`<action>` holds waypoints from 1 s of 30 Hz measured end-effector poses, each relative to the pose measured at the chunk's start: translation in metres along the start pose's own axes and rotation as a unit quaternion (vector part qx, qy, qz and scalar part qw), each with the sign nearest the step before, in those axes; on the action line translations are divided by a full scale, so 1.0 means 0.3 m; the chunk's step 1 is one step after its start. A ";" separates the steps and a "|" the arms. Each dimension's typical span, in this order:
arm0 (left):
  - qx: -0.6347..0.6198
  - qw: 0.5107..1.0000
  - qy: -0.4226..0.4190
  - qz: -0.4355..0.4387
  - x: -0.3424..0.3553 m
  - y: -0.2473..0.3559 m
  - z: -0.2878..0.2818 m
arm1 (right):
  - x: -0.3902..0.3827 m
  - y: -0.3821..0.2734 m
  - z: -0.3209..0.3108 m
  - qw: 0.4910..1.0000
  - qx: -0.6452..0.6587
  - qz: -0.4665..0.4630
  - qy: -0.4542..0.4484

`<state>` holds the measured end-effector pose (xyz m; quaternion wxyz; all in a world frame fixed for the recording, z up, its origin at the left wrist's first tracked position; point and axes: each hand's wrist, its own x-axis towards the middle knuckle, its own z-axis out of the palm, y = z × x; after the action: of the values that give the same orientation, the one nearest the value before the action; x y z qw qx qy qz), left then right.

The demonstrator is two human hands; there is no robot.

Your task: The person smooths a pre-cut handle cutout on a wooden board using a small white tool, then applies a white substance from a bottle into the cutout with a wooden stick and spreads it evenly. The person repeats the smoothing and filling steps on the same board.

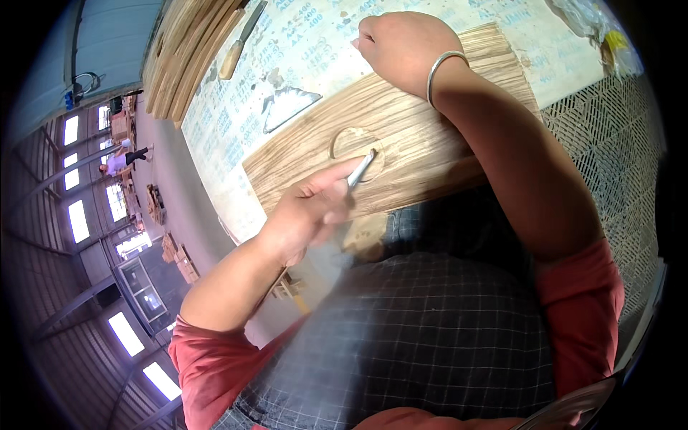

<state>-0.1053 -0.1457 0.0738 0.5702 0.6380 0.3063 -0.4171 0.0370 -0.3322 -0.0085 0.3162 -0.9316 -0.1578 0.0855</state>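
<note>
My left hand (304,215) pinches what looks like a cigarette (360,170), a thin whitish stick with a dark tip. It points away from me over a wooden board (437,122) with strong striped grain. Under the tip lies a round recess or disc outline (352,143) cut in the board, partly covered by my fingers. My right hand (412,50), with a bangle (434,75) at the wrist, is curled closed at the board's far edge. Its fingertips are turned away, so anything inside stays hidden. The forearm crosses the board's right part.
A triangular pale scrap (290,107) lies beyond the board on printed sheeting (315,43). Farther left are a wooden-handled blade (244,41) and stacked curved wooden strips (188,54). Clear plastic (598,25) sits far right, above patterned matting (605,158). A person (122,161) is distant left.
</note>
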 end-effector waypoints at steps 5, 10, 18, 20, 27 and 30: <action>-0.196 0.965 -0.173 0.025 0.038 -0.094 0.015 | -0.003 -0.029 -0.010 0.999 -0.018 -0.013 -0.029; -0.137 0.967 -0.190 0.098 0.041 -0.160 0.028 | 0.004 0.000 0.021 0.999 0.005 -0.026 0.033; -0.212 0.960 -0.151 0.102 0.063 -0.184 0.077 | 0.001 0.006 0.035 0.997 0.007 -0.035 0.065; -0.241 0.948 -0.174 0.114 0.074 -0.157 0.084 | 0.007 0.002 0.024 0.998 0.005 -0.029 0.056; -0.138 0.966 -0.177 0.132 0.085 -0.178 0.024 | 0.006 0.000 0.026 0.999 0.002 -0.019 0.049; 0.002 0.986 -0.146 0.082 0.038 -0.122 -0.012 | 0.004 -0.012 0.026 0.999 0.008 -0.013 0.044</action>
<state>-0.1312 -0.1373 0.0464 0.6399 0.5945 0.1655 -0.4580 0.0352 -0.3248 -0.0125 0.3318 -0.9296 -0.1551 0.0417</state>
